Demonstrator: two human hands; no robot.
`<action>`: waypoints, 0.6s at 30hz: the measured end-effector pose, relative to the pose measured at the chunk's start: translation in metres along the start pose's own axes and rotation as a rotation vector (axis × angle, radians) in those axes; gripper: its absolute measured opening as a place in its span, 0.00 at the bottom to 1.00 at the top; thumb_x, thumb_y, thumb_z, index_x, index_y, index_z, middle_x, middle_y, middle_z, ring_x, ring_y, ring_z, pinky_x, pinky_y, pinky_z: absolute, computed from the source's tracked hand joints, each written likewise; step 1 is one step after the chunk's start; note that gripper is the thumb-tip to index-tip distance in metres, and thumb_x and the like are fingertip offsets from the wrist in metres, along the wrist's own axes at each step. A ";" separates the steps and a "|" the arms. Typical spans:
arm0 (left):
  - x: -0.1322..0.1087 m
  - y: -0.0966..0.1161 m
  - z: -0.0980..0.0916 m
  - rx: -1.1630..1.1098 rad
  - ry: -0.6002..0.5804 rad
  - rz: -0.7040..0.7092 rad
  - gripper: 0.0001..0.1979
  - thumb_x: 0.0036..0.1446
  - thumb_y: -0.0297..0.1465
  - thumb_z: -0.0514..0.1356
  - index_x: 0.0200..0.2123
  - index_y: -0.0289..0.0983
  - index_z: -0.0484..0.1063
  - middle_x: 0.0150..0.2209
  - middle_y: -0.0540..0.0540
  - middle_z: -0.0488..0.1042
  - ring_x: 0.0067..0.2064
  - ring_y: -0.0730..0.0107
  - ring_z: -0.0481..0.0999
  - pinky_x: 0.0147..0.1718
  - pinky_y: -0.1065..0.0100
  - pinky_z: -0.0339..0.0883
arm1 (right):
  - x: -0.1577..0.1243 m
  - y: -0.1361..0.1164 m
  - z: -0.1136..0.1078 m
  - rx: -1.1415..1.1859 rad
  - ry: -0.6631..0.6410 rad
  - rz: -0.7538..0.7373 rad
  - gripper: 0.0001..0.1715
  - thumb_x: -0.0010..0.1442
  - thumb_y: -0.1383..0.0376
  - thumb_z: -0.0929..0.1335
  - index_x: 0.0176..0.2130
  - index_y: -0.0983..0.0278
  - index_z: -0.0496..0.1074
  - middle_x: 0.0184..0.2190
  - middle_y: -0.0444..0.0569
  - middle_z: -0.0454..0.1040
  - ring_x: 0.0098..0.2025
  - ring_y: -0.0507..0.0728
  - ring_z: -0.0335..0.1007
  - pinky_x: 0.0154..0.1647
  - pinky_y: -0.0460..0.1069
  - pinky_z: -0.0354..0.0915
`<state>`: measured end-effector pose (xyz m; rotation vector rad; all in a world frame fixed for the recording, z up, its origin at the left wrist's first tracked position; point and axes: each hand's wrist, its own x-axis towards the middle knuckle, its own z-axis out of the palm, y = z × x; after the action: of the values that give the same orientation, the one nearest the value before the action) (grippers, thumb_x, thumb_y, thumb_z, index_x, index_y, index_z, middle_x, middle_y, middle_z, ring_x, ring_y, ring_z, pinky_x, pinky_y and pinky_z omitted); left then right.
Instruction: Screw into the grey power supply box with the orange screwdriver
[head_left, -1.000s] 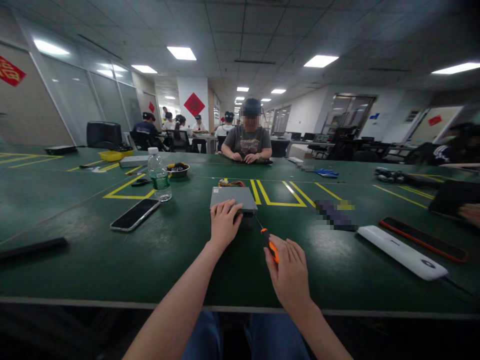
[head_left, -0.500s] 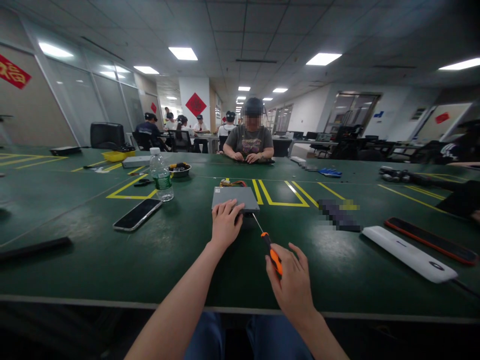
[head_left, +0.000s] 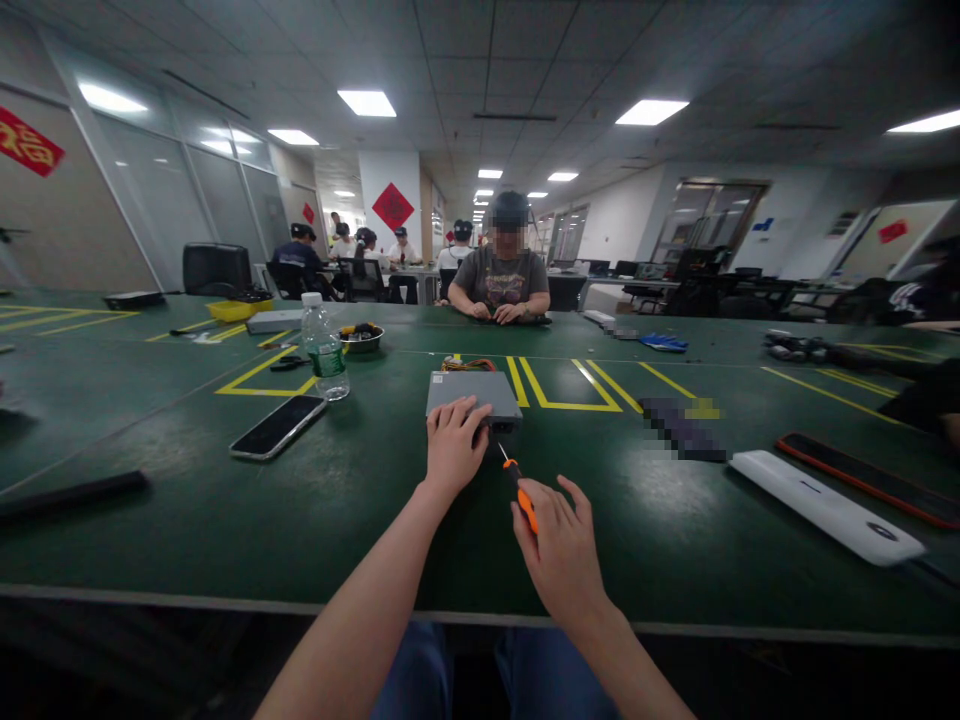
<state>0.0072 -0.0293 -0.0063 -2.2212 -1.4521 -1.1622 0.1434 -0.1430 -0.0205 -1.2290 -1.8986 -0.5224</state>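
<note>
A grey metal computer power supply unit (head_left: 480, 387) lies flat on the green table, with coloured cables (head_left: 469, 365) bunched behind it. My left hand (head_left: 456, 440) grips its near left side, fingers bent over the top and thumb by the front edge. In my right hand (head_left: 559, 545) is an orange and black screwdriver (head_left: 523, 500), held by the handle with fingers closed around it. Its thin shaft points up and left toward the unit's front face, beside the dark socket (head_left: 502, 426). The tip looks slightly short of the face; contact is hard to make out.
Left of the unit are a phone (head_left: 277, 428), a water bottle (head_left: 325, 350) and a metal bowl (head_left: 361, 338). To the right lie a white device (head_left: 825, 505) and an orange-edged dark slab (head_left: 870, 480). A person (head_left: 502, 275) sits across the table.
My right hand and the screwdriver have moved left, and the tip has come away from the socket area to lower left. My left hand stays on the power supply.
</note>
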 end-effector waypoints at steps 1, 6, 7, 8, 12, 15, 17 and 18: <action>0.000 0.000 0.000 -0.002 0.000 -0.001 0.16 0.56 0.31 0.53 0.48 0.48 0.66 0.53 0.49 0.67 0.55 0.62 0.62 0.53 0.55 0.50 | 0.001 -0.001 0.000 -0.007 0.010 -0.001 0.11 0.62 0.70 0.58 0.45 0.66 0.61 0.37 0.52 0.74 0.39 0.55 0.71 0.52 0.60 0.56; 0.000 0.000 0.000 -0.003 0.004 -0.002 0.16 0.56 0.30 0.53 0.48 0.47 0.67 0.52 0.48 0.67 0.55 0.61 0.62 0.53 0.55 0.50 | 0.005 -0.014 -0.002 -0.088 -0.009 0.016 0.12 0.61 0.68 0.58 0.44 0.66 0.63 0.39 0.55 0.72 0.42 0.57 0.70 0.51 0.60 0.57; 0.000 0.000 0.000 -0.002 0.003 0.001 0.16 0.56 0.31 0.53 0.48 0.47 0.66 0.53 0.48 0.67 0.55 0.61 0.61 0.53 0.55 0.50 | 0.006 -0.017 -0.003 -0.099 -0.033 0.023 0.13 0.61 0.68 0.58 0.45 0.67 0.64 0.41 0.56 0.71 0.43 0.58 0.69 0.51 0.61 0.57; 0.000 0.000 0.000 -0.001 0.002 0.003 0.16 0.56 0.31 0.53 0.48 0.47 0.66 0.53 0.48 0.67 0.55 0.62 0.61 0.54 0.56 0.50 | 0.008 -0.020 -0.004 -0.105 -0.051 0.029 0.14 0.61 0.67 0.58 0.46 0.67 0.63 0.42 0.57 0.70 0.45 0.59 0.67 0.51 0.61 0.58; 0.000 0.000 -0.001 0.003 -0.001 0.006 0.16 0.56 0.31 0.53 0.49 0.47 0.66 0.54 0.48 0.66 0.55 0.62 0.61 0.54 0.56 0.50 | 0.011 -0.025 -0.004 -0.113 -0.024 0.035 0.15 0.61 0.67 0.57 0.46 0.70 0.64 0.42 0.60 0.68 0.45 0.61 0.64 0.46 0.59 0.62; 0.000 0.000 0.000 0.002 0.000 0.012 0.16 0.56 0.31 0.53 0.49 0.46 0.66 0.54 0.48 0.66 0.55 0.62 0.61 0.54 0.56 0.49 | 0.013 -0.021 -0.002 -0.126 0.044 0.017 0.14 0.62 0.68 0.57 0.44 0.70 0.65 0.38 0.58 0.70 0.41 0.59 0.66 0.42 0.55 0.64; 0.000 0.000 0.000 0.003 0.001 0.016 0.16 0.56 0.31 0.53 0.49 0.46 0.66 0.54 0.48 0.66 0.56 0.62 0.61 0.54 0.56 0.49 | 0.015 -0.016 -0.003 -0.131 0.058 0.038 0.13 0.63 0.68 0.57 0.43 0.69 0.66 0.34 0.54 0.71 0.37 0.58 0.66 0.41 0.54 0.64; 0.000 0.000 0.000 0.004 0.000 0.017 0.16 0.56 0.30 0.52 0.49 0.46 0.65 0.54 0.48 0.66 0.56 0.62 0.60 0.54 0.56 0.49 | 0.016 -0.014 -0.004 -0.129 0.050 0.058 0.13 0.63 0.67 0.57 0.43 0.69 0.66 0.32 0.53 0.71 0.35 0.57 0.67 0.40 0.53 0.64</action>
<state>0.0069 -0.0293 -0.0066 -2.2258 -1.4312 -1.1529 0.1291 -0.1431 -0.0039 -1.3380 -1.8049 -0.6471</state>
